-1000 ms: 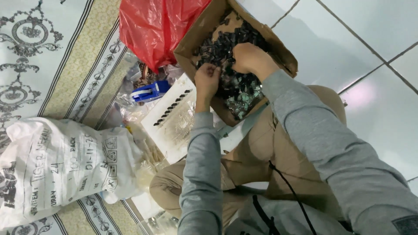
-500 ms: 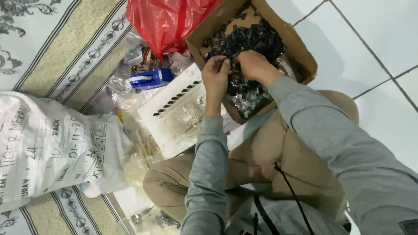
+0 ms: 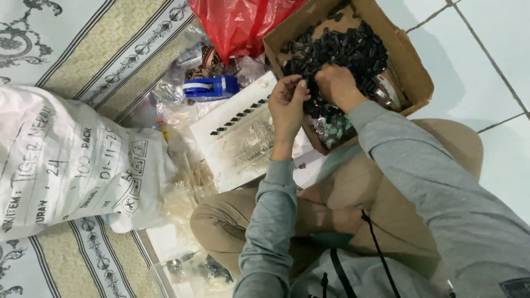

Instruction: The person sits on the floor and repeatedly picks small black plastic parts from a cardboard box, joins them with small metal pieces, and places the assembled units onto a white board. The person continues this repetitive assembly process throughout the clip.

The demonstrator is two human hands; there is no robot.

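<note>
Since a moment ago, little is changed beyond the view: the cardboard box (image 3: 411, 69) of small black parts (image 3: 337, 52) is kept against the knee on the floor. The right hand (image 3: 337, 85) is still pressed into the pile, grip hidden. The left hand (image 3: 287, 102) is curled beside it, fingertips pinched, perhaps on one part.

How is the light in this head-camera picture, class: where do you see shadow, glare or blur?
Head view: soft, even indoor light; the cardboard box casts a faint shadow on the white floor tiles; mild sheen on the red plastic bag and the clear bags by the blue tape dispenser; the small black parts merge into a dark mass; both the left hand and right hand are slightly soft.
</note>
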